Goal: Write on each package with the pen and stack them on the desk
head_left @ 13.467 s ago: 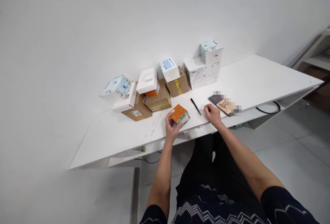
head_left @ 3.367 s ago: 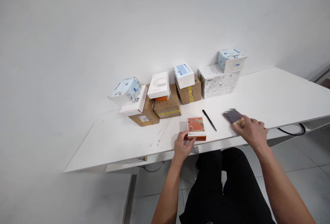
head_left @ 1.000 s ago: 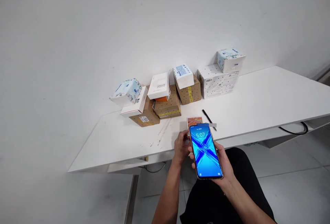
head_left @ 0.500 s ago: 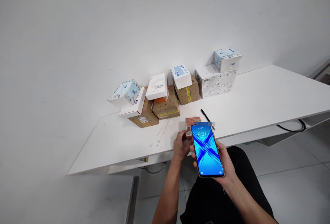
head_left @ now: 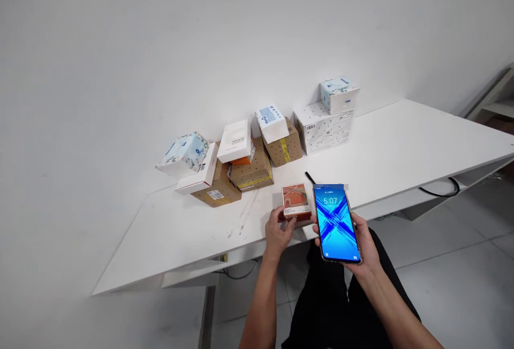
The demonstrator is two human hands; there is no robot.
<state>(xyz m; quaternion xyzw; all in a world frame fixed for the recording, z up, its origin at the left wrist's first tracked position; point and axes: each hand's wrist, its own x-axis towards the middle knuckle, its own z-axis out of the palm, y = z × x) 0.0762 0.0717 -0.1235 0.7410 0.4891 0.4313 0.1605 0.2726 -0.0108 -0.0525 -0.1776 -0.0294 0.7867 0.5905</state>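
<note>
Gripping a slim, glossy phone [head_left: 336, 226], the right hand [head_left: 366, 252] curls around its long sides, screen facing up and lit blue, above the near edge of the white counter [head_left: 385, 156]. The left hand [head_left: 278, 235] pinches the near left corner of a small box [head_left: 296, 199], thumb at the near side and fingers at the left; this squarish card box, with an orange picture on its top, lies flat at the counter's edge. Smooth and hard-looking, the counter bears dark smudges left of the box. Behind stand speckled brown cardboard cartons [head_left: 284, 148] sealed with yellow tape, a speckled white carton [head_left: 327, 134], flat white boxes [head_left: 235, 141] and soft, wrinkled plastic-wrapped packs [head_left: 182, 153].

Only the upper end of a thin black pen [head_left: 309, 177] shows, the phone covering the rest. Pixelation blurs the phone's top edge, and its back and most of the right hand's fingers are hidden. An orange item [head_left: 243, 160] beneath a flat white box is mostly covered.
</note>
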